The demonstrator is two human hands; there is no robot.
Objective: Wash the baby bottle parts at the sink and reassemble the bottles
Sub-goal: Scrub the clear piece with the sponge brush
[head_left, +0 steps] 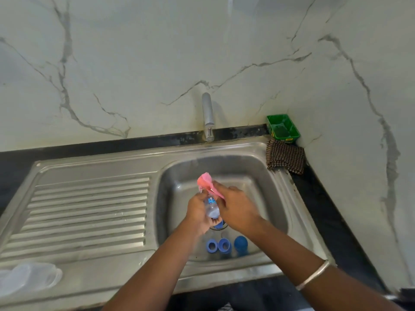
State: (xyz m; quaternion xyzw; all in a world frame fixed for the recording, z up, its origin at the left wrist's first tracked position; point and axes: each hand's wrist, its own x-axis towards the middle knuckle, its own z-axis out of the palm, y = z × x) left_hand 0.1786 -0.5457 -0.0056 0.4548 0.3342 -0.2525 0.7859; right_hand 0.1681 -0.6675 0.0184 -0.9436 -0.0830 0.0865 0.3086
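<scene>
Over the steel sink basin [265, 198], my left hand [198, 213] grips a small clear baby bottle [212, 207] with a blue print, tilted with its mouth away from me. My right hand [235, 209] pinches a pink cloth [207, 184] against the bottle's open end. On the basin floor lie two blue screw rings [211, 246] [224, 245] and a blue cap [240, 243]; another blue part [218, 225] shows by the drain, mostly hidden under my hands.
A metal tap [207, 115] stands behind the basin; no water stream is visible. The ribbed drainboard [85, 209] extends left, with clear plastic parts [29, 279] at its near corner. A checked cloth [285, 159] and a green tray [283, 129] sit at the back right.
</scene>
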